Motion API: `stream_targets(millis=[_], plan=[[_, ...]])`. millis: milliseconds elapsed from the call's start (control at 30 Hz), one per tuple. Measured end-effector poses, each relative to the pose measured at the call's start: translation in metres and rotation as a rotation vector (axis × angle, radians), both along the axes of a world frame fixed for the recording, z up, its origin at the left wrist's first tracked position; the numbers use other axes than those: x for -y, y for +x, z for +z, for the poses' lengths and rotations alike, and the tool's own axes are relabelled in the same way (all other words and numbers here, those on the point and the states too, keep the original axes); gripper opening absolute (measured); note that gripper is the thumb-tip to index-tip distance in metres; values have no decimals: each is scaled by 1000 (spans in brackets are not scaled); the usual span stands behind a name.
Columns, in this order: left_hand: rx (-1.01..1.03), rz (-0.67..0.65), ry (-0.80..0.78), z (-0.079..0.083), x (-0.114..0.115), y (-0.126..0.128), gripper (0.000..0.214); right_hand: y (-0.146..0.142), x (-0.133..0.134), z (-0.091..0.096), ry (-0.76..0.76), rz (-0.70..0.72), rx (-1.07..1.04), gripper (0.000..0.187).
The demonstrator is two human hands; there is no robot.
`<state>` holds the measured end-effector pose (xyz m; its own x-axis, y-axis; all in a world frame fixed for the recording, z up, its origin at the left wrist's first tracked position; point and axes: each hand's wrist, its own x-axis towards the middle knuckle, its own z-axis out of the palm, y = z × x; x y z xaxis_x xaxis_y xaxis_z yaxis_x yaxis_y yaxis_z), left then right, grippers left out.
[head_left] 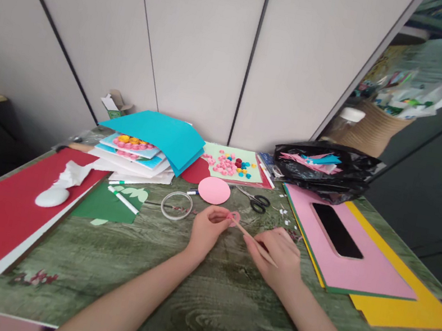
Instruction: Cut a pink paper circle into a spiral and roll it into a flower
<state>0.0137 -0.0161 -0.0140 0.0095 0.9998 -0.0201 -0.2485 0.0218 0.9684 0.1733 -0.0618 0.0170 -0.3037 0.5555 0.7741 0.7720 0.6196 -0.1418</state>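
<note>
My left hand (pixel 208 230) is closed, with thumb and fingertips pinching a small pink paper piece (pixel 236 217) that looks curled or cut into a spiral. A thin pale wooden stick (pixel 242 228) runs through the closed fingers of my right hand (pixel 279 258), and its tip meets the pink piece at my left fingertips. Just beyond my hands lies a flat pink paper circle (pixel 214 190). Black-handled scissors (pixel 258 203) rest to its right, and a roll of clear tape (pixel 177 205) lies to the left of my left hand.
Rolled paper flowers (pixel 226 165) cover a pale sheet at the back. Blue card (pixel 159 129) tops a stack at left, near red paper (pixel 18 198) and green paper (pixel 111 203). On the right are a phone (pixel 337 230) on pink paper and a black bag (pixel 326 173) of scraps.
</note>
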Motion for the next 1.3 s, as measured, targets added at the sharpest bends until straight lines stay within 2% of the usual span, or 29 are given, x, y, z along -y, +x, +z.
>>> stream_targets(millis=[67, 200, 300, 433, 633, 833, 900, 1000, 1033, 1133, 1300], plan=[[9, 0, -5, 0, 0, 0, 20, -2, 1, 2, -33, 3, -72, 6], [20, 3, -9, -2, -1, 0, 21, -4, 4, 1, -116, 56, -175, 4], [7, 12, 6, -4, -2, -1, 21, -3, 5, -1, -157, 64, -177, 13], [-6, 20, 15, -3, -2, -2, 20, -1, 4, -3, -112, 90, -128, 18], [-7, 20, 15, -1, -1, -1, 18, 1, 1, -6, -17, 90, 4, 7], [1, 5, 23, -1, 0, 0, 18, 3, 0, -4, 32, 13, 129, 30], [-1, 1, 15, -1, 0, -1, 19, 1, 1, -1, 10, 17, 122, 23], [9, -2, 12, -1, 0, -1, 19, -1, 2, 3, -40, 52, 30, 4], [14, -2, 13, -1, 0, -1, 20, -2, 2, 4, -54, 74, -11, 4], [15, 4, 16, -2, -1, -1, 20, -3, 3, 1, -86, 144, -87, 8], [19, 23, 25, -2, -2, -2, 21, 0, 1, -5, -50, 174, -52, 26]])
